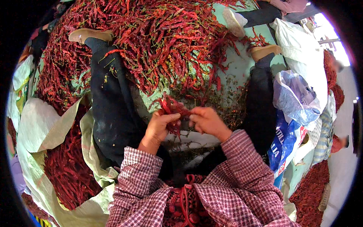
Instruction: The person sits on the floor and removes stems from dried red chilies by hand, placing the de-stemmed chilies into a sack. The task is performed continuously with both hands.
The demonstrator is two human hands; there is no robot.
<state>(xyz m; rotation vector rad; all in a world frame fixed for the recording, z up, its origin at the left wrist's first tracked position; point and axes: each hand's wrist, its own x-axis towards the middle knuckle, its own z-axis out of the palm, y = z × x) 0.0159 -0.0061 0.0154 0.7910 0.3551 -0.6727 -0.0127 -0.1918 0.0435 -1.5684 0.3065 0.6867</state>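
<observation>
My left hand (159, 124) grips a small bunch of dried red chillies (169, 105), their tips sticking out above and below the fist. Close beside it, my right hand (209, 120) pinches the end of a chilli at the bunch's right side; its lower fingers are curled and slightly blurred. Both hands are between my outstretched legs, above a pale green sheet (231, 66) strewn with stems and bits. Just beyond them spreads a large heap of dried red chillies with green stems (167, 48).
By my left leg (109, 119), an opened white woven sack (42, 124) holds dark red chillies (71, 176). Right of my right leg (259, 96) stand a blue-and-white printed bag (286, 142) and a white sack (303, 48). Another person's shoe (234, 22) rests at the heap's far right.
</observation>
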